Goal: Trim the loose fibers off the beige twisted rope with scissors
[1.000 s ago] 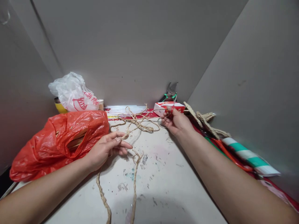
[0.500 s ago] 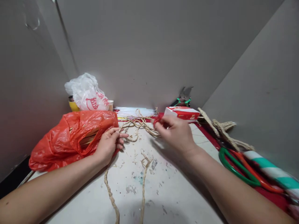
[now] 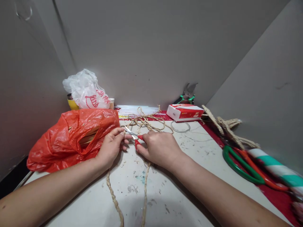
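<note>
My right hand grips red-handled scissors, their blades parted and pointing left at my left fingertips. Between thumb and fingers, my left hand pinches a braided straw rope, which trails down toward the table's near edge. A second stretch of braided cord runs down beside it, its upper end hidden behind my right hand. Beyond both hands lies a loose tangle of the same rope.
To the left sits a red plastic bag of sticks; behind it, a white bag. A red-white box and pruning shears stand at the back. Straw braids, large green-orange handles and a striped roll line the right.
My right hand has moved left and nearer, bringing the scissors to my left fingertips with blades apart. The left hand stays nearly in place. A wire loop now shows by the box.
</note>
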A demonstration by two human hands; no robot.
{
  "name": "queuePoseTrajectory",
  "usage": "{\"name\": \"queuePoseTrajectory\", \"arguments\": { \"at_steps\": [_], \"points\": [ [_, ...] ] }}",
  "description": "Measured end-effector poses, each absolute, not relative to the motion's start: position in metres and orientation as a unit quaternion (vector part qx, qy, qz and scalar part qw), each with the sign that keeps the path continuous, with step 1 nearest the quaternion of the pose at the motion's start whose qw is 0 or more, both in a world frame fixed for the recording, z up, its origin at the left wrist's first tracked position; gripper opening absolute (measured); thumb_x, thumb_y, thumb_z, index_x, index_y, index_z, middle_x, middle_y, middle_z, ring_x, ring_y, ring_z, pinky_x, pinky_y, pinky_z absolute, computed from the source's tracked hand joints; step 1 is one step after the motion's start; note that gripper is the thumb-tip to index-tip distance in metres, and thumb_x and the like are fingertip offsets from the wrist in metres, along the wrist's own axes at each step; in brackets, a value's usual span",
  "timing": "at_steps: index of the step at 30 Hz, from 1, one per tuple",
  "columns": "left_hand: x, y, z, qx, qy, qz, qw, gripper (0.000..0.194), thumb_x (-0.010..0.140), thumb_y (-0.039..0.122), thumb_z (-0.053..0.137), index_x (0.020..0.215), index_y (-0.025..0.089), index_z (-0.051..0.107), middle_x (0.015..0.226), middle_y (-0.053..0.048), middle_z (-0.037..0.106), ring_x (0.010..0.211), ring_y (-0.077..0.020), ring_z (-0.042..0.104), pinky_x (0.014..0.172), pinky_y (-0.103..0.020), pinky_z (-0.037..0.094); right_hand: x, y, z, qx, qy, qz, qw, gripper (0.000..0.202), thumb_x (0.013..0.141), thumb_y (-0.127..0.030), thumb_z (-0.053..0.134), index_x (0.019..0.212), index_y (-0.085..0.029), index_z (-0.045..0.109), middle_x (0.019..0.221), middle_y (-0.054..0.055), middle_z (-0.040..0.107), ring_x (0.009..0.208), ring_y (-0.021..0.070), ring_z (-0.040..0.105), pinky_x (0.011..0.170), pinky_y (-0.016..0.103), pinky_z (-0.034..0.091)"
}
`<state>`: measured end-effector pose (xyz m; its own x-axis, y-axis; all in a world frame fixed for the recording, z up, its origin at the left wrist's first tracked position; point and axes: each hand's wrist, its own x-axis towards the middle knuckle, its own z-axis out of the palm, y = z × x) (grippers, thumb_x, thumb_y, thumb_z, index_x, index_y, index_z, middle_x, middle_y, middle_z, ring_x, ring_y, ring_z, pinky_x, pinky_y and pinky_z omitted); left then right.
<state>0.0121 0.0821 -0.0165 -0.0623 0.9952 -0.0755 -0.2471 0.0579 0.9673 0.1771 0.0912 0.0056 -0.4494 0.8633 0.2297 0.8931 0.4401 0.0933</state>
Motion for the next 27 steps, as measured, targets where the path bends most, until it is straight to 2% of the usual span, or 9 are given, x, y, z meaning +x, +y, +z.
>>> {"name": "queuePoseTrajectory", "arguments": {
  "at_steps": [8,13,21,27],
  "points": [
    [0.012,0.082,-0.014,0.382,0.461,0.568,0.564,0.021,0.07,0.027,0.069,0.083,0.015,0.058,0.073,-0.002,0.063,0.064,-0.0104,0.059,0.047,-0.016,0.044,0.172,0.085,0.012,-0.525,-0.847,-0.077,0.037,0.04,0.083,-0.046,0.043,0.079,-0.018,0.07,0.075,0.011,0.07,0.065,0.0235,0.065,0.053,0.03,0.033],
    [0.01,0.081,-0.014,0.37,0.457,0.57,0.575,0.021,0.071,0.025,0.069,0.086,0.014,0.06,0.078,-0.003,0.064,0.066,-0.0096,0.059,0.051,-0.016,0.046,0.17,0.084,0.018,-0.537,-0.843,-0.029,0.013,0.038,0.084,-0.044,0.042,0.077,-0.02,0.071,0.071,0.009,0.07,0.065,0.0225,0.064,0.053,0.029,0.031],
    [0.01,0.083,-0.015,0.361,0.452,0.573,0.58,0.024,0.07,0.026,0.07,0.088,0.014,0.06,0.081,-0.003,0.064,0.068,-0.0095,0.06,0.051,-0.016,0.046,0.173,0.089,0.013,-0.533,-0.845,-0.017,0.033,0.033,0.083,-0.041,0.045,0.073,-0.022,0.07,0.069,0.006,0.07,0.061,0.0193,0.06,0.052,0.028,0.027],
    [0.011,0.082,-0.015,0.361,0.461,0.574,0.572,0.024,0.07,0.027,0.071,0.086,0.014,0.061,0.079,-0.004,0.066,0.066,-0.0097,0.06,0.053,-0.017,0.046,0.172,0.087,0.013,-0.536,-0.843,-0.03,0.027,0.036,0.083,-0.042,0.044,0.073,-0.02,0.07,0.069,0.008,0.07,0.061,0.0192,0.061,0.052,0.028,0.027]
  ]
}}
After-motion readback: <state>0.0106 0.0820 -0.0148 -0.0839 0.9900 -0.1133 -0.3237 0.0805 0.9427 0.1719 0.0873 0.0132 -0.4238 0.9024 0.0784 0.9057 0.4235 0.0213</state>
